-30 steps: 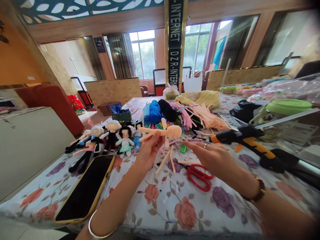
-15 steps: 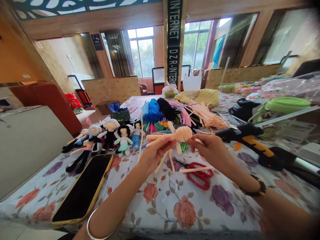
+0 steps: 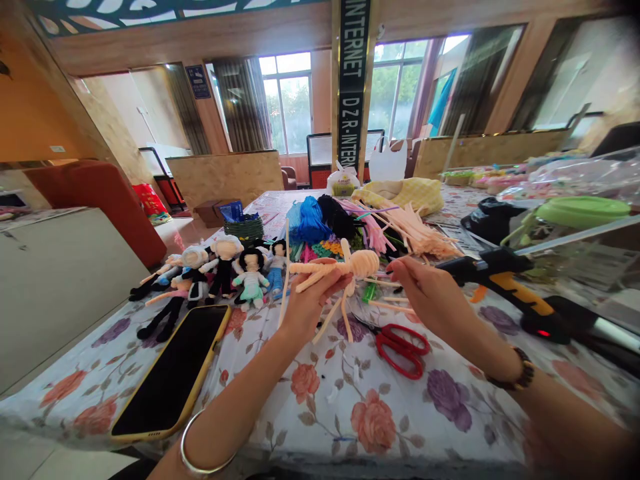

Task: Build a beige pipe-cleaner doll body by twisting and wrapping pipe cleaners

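Left hand (image 3: 311, 299) grips the peach doll (image 3: 356, 265) by its body, just beyond the red scissors (image 3: 385, 335); right hand (image 3: 425, 287) by its head, can't tell if that grip holds anything. Likely fitting step; next move needs left steady. Pillar (image 3: 353, 87) well beyond scissors: "INTERNET DZR-INTERN".

Fuzzy peach doll (image 3: 365, 264), glossy phone screen (image 3: 173, 373), smooth plastic scissor handles (image 3: 407, 345)
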A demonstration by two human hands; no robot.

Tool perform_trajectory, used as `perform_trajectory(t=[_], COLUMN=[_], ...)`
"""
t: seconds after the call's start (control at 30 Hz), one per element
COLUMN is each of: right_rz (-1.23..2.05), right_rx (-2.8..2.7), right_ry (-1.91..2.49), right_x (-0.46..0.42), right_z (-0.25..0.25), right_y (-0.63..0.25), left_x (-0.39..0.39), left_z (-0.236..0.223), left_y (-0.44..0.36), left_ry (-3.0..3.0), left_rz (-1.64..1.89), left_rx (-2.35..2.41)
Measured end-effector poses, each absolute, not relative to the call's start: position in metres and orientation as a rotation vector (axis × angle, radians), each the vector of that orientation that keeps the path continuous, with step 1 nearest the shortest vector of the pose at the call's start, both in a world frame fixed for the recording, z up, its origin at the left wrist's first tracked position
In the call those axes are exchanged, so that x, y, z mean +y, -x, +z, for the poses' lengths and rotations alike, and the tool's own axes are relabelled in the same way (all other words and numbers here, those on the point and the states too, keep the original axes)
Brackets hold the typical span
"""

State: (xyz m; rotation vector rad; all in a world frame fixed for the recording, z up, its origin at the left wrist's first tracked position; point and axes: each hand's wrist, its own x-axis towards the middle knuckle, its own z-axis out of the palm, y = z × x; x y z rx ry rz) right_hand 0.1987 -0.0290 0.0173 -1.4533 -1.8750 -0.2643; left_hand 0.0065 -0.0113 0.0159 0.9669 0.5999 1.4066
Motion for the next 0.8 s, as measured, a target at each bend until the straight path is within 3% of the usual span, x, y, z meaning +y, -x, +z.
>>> perform_trajectory(t=[0.23, 0.4, 0.8], right_rz=[0.197, 0.150, 0.097], right_rx=[-1.832, -1.894, -1.751], right_ry=[1.207, 1.120, 1.128], right_x=[-0.040, -0.041, -0.039], right_z=[0.027, 0.020, 0.018], right_y=[-0.191, -0.178, -0.177], left_x=[-0.013, -0.017, -0.017], left_z=[0.018, 0.018, 0.017], left_y=[-0.007, -0.006, -0.010], left_ry=[-0.946, -0.936, -0.981], left_rz=[1.411, 1.291, 1.181], left_rx=[0.518, 0.384, 0.581])
